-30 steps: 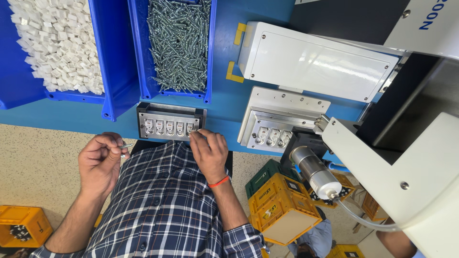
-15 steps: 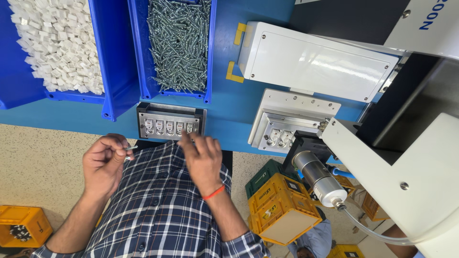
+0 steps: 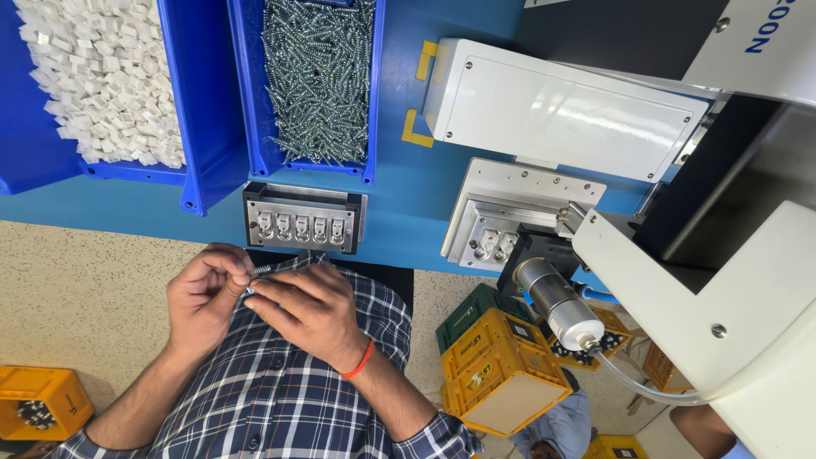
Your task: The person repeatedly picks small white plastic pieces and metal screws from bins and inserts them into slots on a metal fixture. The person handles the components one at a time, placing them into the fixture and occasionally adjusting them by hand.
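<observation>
My left hand (image 3: pixel 202 299) and my right hand (image 3: pixel 310 310), which wears a red wristband, meet in front of my checked shirt. A small silver screw (image 3: pixel 260 270) is pinched between their fingertips, its tip pointing right. Whether anything else lies under the fingers is hidden. Just above the hands a grey metal fixture (image 3: pixel 255 240) holding a row of small metal-and-white parts sits on the blue bench (image 3: pixel 408 221). Above it are a blue bin of screws (image 3: pixel 316 81) and a blue bin of white plastic pieces (image 3: pixel 102 81).
A white machine housing (image 3: pixel 561 110) and a second metal fixture (image 3: pixel 501 225) stand at the right. A white arm with a grey cylinder motor (image 3: pixel 557 306) and a hose overhangs them. Yellow crates (image 3: pixel 497 374) and an orange crate (image 3: pixel 38 404) are on the speckled floor.
My right hand has drawn back from the grey fixture and joined my left hand at the screw. The fixture under the white machine has shifted to the right.
</observation>
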